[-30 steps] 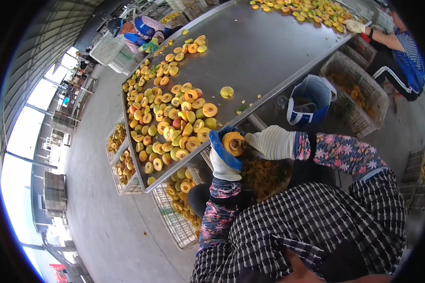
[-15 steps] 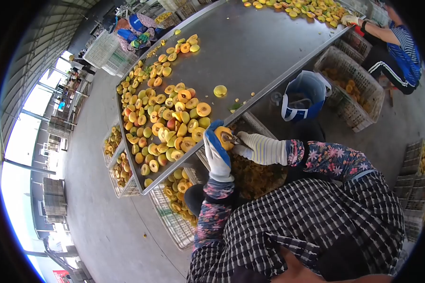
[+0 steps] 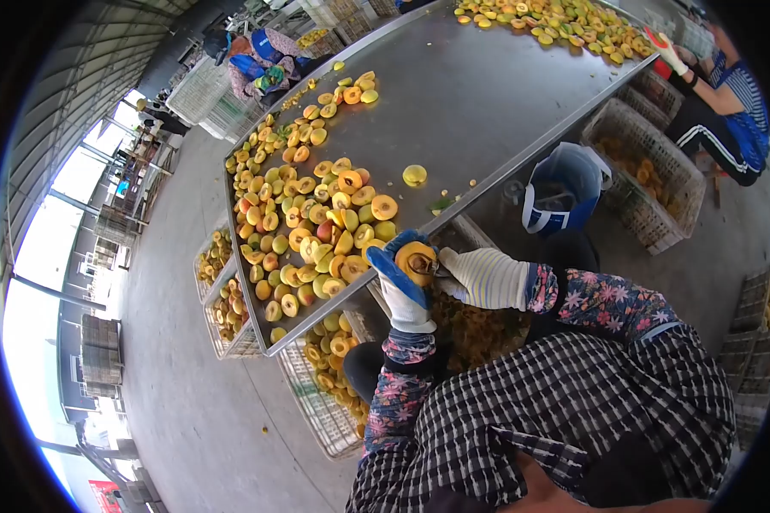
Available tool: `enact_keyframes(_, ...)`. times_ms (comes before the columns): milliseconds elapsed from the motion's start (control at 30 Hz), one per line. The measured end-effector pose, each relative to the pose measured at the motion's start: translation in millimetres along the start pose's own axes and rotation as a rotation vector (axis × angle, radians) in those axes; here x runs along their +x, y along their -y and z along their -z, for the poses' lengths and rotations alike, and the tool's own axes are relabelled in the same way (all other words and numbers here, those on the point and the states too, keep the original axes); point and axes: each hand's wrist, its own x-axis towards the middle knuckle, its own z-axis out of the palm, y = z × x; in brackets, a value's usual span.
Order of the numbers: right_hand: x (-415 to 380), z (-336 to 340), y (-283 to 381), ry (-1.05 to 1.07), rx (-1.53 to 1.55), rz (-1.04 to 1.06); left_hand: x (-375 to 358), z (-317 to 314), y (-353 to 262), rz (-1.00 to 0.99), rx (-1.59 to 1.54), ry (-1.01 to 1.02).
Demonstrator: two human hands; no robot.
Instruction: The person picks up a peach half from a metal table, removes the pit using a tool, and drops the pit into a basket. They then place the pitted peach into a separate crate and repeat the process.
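My left hand (image 3: 404,295), in a white glove with a blue coated palm, is closed around a yellow-orange peach half (image 3: 412,255) with its cut face turned up. In a striped white knit glove, my right hand (image 3: 490,279) grips a small metal pitting tool (image 3: 437,269), its tip at the centre of the cut face. My right fingers hide most of the tool. Both hands are just off the edge of the metal table (image 3: 393,111), where many halved peaches (image 3: 316,218) lie heaped to the left. Beneath the hands is a container of brownish peach scraps (image 3: 475,329).
A crate of peach halves (image 3: 332,350) stands under the table's near corner, with more crates (image 3: 231,308) to its left. A blue bucket (image 3: 565,188) and a scrap crate (image 3: 646,171) are at right. Co-workers sit at the far left (image 3: 261,64) and right (image 3: 727,103).
The view has shifted, so the scene sits a little further right and lower. The peach half is turned more face up, with the tool still at its centre. The right co-worker's gloved hand is raised.
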Motion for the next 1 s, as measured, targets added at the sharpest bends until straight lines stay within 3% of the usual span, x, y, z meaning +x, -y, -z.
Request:
enact_keyframes(133,7,-10,-2,-0.099,0.104,0.119,5,5,2,-0.013,0.074,-0.046)
enact_keyframes(233,8,13,11,0.083,-0.098,-0.003,7,4,0,-0.014,0.166,-0.066)
enact_keyframes(267,9,12,6,0.119,-0.173,-0.006,9,11,5,0.026,0.066,-0.026)
enact_keyframes(367,9,4,-22,0.190,-0.195,0.093,11,14,-5,0.206,0.256,0.092)
enact_keyframes(500,8,-3,-28,0.196,0.023,0.066,22,24,-12,0.357,0.166,0.231)
enact_keyframes(567,22,-46,-72,-0.183,-0.495,0.468,17,14,-5,-0.043,0.178,0.145)
enact_keyframes(600,21,-49,-70,-0.207,-0.353,0.433,14,6,1,-0.242,0.179,0.097)
enact_keyframes(633,21,-39,-51,-0.235,-0.208,0.404,10,-4,6,-0.299,0.181,0.050)
enact_keyframes(700,5,-7,9,0.078,0.842,-0.182,3,-16,12,-0.412,0.191,-0.047)
enact_keyframes(733,2,14,34,0.213,0.941,-0.462,9,-2,17,-0.354,0.184,-0.060)
enact_keyframes(800,4,11,25,0.252,0.771,-0.354,4,9,4,-0.392,0.360,0.080)
enact_keyframes(833,0,6,15,0.276,0.683,-0.303,3,4,-4,-0.245,0.269,0.041)
enact_keyframes(867,1,-28,-27,0.127,0.503,0.050,2,0,-12,-0.100,0.166,-0.011)
enact_keyframes(967,3,13,17,0.337,0.637,-0.369,9,1,-19,0.237,-0.034,-0.098)
enact_keyframes(1000,8,2,16,0.250,0.731,-0.207,11,7,-18,0.239,-0.034,-0.048)
